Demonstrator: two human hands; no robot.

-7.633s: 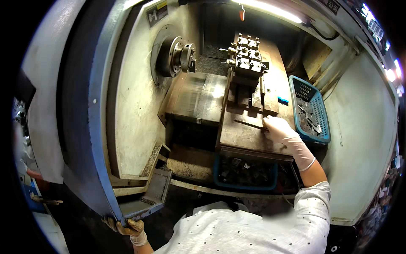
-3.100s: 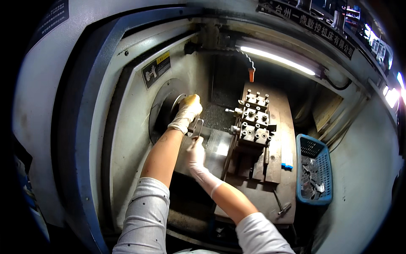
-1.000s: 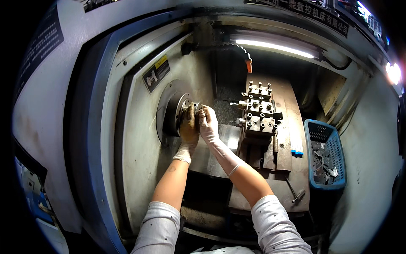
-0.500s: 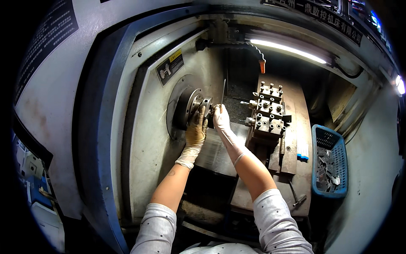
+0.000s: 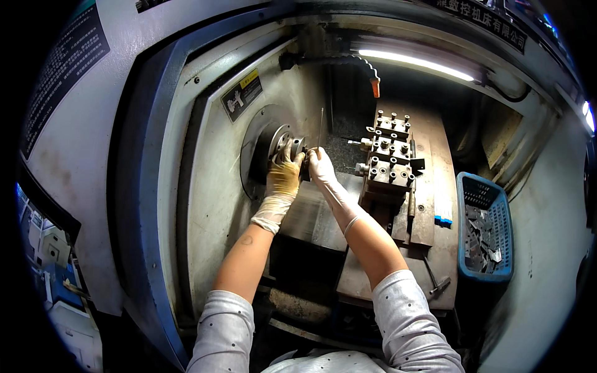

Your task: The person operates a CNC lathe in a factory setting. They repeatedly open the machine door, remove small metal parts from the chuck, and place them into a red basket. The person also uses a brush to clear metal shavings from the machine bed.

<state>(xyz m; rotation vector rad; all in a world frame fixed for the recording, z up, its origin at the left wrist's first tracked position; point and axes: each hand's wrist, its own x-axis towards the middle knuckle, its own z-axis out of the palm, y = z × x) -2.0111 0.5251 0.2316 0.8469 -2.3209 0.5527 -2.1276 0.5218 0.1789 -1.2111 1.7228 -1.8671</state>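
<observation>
On the left inside a lathe, a round dark metal chuck (image 5: 268, 147) sticks out from the pale spindle wall, with a smaller steel nose (image 5: 298, 143) at its front. My left hand (image 5: 283, 178), in a yellow-stained glove, grips the chuck, its fingers bent over the front. Just right of the nose, my right hand (image 5: 321, 168), in a whiter glove, is closed round a thin metal rod (image 5: 321, 127) that stands nearly upright above the fist. My fingers hide the rod's lower end and whatever lies between the two hands.
Right of my hands, a tool post block (image 5: 388, 174) with several bolts stands on the slide. An orange-tipped coolant hose (image 5: 375, 87) hangs behind. A blue basket (image 5: 461, 230) of metal pieces is at the right. A T-shaped hand tool (image 5: 438, 286) lies nearer me.
My left hand's fingers have shifted from the nose back onto the chuck and look more bent. My right hand still holds the rod near the nose. The whole view has shifted slightly.
</observation>
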